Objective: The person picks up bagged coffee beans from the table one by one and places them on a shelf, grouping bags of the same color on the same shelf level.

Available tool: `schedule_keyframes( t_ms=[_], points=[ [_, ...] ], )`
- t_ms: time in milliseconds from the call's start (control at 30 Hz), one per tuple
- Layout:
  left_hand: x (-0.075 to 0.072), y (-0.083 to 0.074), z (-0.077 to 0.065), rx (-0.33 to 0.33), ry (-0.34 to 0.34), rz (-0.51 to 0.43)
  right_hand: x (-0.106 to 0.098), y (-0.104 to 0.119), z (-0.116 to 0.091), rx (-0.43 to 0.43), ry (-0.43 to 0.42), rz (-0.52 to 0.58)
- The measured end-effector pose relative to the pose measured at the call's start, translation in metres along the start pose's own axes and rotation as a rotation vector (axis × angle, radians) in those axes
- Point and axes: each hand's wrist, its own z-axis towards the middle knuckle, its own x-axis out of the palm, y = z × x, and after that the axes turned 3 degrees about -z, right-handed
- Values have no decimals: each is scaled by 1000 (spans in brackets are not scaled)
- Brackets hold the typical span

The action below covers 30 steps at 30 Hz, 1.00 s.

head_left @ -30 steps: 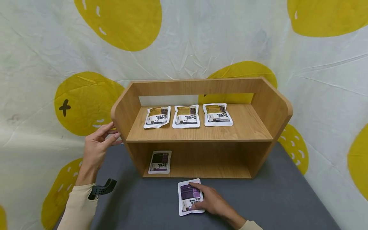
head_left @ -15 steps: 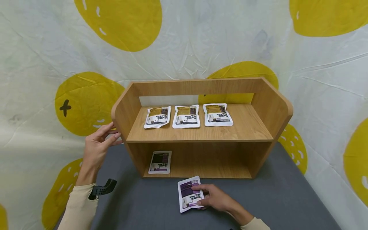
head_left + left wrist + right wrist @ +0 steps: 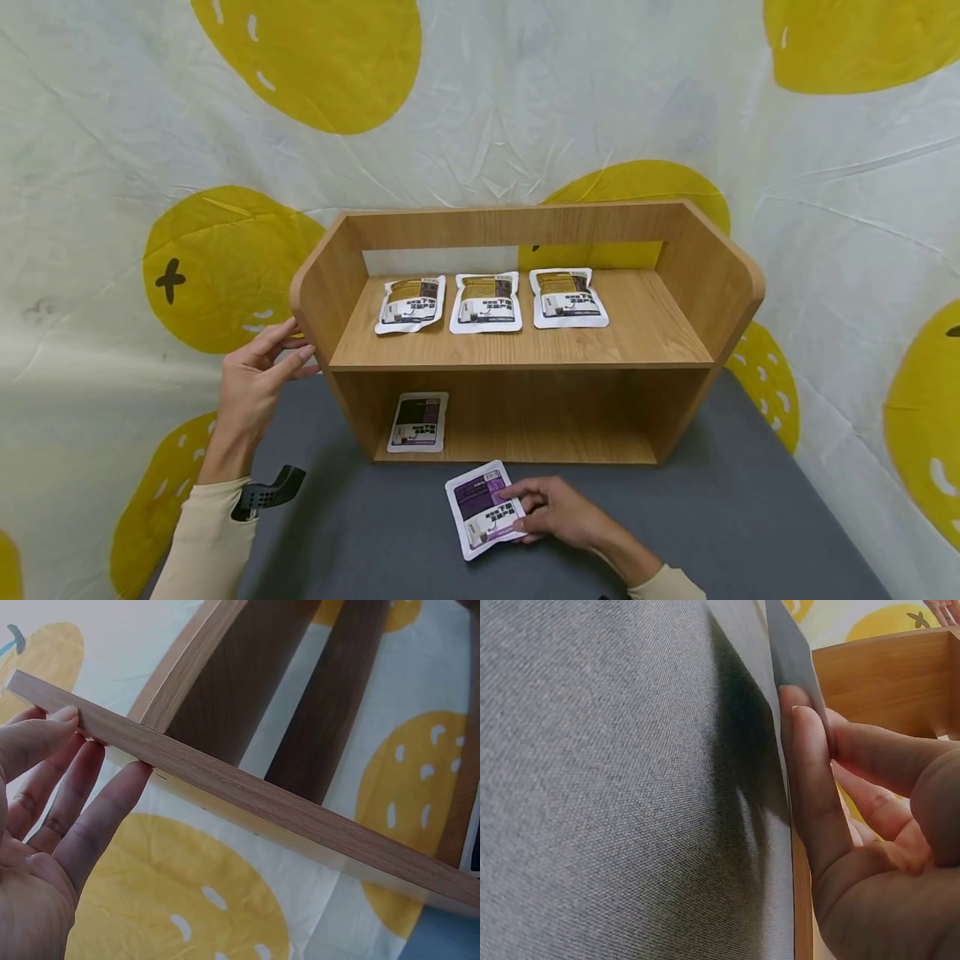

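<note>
My right hand (image 3: 558, 517) pinches the right edge of a flat white pouch (image 3: 480, 504) with a purple label. In the right wrist view, the thumb and fingers (image 3: 810, 735) grip the pouch (image 3: 793, 652) from both sides, its shadow on the grey cloth beneath. My left hand (image 3: 258, 375) touches the left side panel of the wooden shelf (image 3: 517, 365). The left wrist view shows the thumb at that panel's edge (image 3: 225, 776) and fairly straight fingers (image 3: 105, 817) against its outer face. A similar purple-label pouch (image 3: 417, 422) sits at the left of the lower tier.
On the upper tier lie three white pouches with brown-gold labels: a left one (image 3: 410, 305), a middle one (image 3: 486, 303) and a right one (image 3: 568, 298). A grey tabletop (image 3: 360, 533) lies under the shelf. Patterned white cloth (image 3: 480, 100) hangs behind.
The right hand has drawn its fingers around the pouch's edge and lifted and tilted it, turning its top toward the left. The left hand has stayed at the shelf's side.
</note>
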Motion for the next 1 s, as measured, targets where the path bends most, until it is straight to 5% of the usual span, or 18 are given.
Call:
schedule_keyframes(
  t_ms=[167, 533, 1000],
  points=[
    [-1, 0, 0, 4, -5, 2, -1, 2, 1, -24, 17, 28],
    [-2, 0, 0, -5, -3, 5, 0, 5, 1, 68, 7, 127],
    [-2, 2, 0, 0, 6, 2, 2, 7, 3, 22, -122, 61]
  ],
)
